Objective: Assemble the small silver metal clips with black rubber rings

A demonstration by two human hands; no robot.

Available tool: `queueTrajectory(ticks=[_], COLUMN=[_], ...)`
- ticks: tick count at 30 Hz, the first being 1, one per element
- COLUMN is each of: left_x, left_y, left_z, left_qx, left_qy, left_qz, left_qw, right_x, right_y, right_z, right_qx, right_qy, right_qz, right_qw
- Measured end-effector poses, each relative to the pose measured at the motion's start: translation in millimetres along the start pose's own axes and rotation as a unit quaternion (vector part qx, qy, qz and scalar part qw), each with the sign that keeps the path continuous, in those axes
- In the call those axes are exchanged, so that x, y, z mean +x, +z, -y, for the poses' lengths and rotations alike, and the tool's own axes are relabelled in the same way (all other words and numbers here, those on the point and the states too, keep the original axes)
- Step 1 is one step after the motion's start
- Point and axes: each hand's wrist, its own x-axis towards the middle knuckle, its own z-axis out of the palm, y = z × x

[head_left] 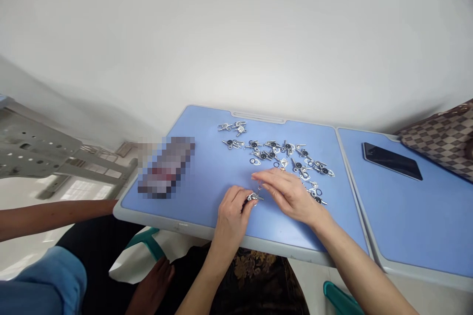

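Observation:
My left hand (233,211) rests near the front of the blue table (207,167), its thumb and fingers pinching a small silvery metal fitting (254,197). Just to the right is my right hand (291,196), fingers bent together above that fitting. A tiny shiny piece (259,187) shows at its fingertips, too small to name. Beyond both hands lie several similar fittings with black round centres (272,144), mixed with flat metal plates and dark rings (253,161). Three or so metal pieces without black centres (240,129) form a separate group farther back.
A pixelated object (166,167) lies on the table's left. On the adjoining right table are a dark phone (392,161) and a checkered bag (443,133). Another person's arm (55,216) reaches the left edge. A white wall (236,34) stands behind.

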Motion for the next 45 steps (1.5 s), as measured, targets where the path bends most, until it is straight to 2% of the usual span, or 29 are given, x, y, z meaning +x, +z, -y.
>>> queueTrajectory(ticks=[6,12,18,25,28,32,40,45], left_x=[0,0,-1,-1,-2,-3,-3,-4], left_y=[-0.1,0.0,1.0,0.9,1.7,2.1,1.8,1.7], left_z=[0,1,2,2,3,4,3,2], left_qx=[0.001,-0.001,-0.006,-0.015,-0.017,-0.013,-0.012,0.025], left_qy=[0.0,-0.001,-0.006,-0.008,-0.015,-0.013,-0.016,-0.017], left_qz=[0.002,0.005,0.0,0.004,0.009,0.005,0.007,-0.006], left_qw=[1.0,1.0,1.0,1.0,1.0,1.0,1.0,1.0], right_x=[-2,-4,-3,-5,-6,-5,-6,-8], right_y=[7,13,13,5,7,13,16,4], right_z=[-3,-6,-9,-6,-7,-8,-8,-12], right_qx=[-0.041,-0.017,-0.067,0.038,0.055,0.026,0.052,0.161], right_qy=[0.025,0.015,0.013,0.056,0.082,0.094,0.121,0.198], right_qz=[-0.069,-0.071,-0.106,-0.019,-0.052,-0.106,-0.127,-0.207], right_qw=[0.996,0.997,0.992,0.997,0.994,0.99,0.983,0.944])
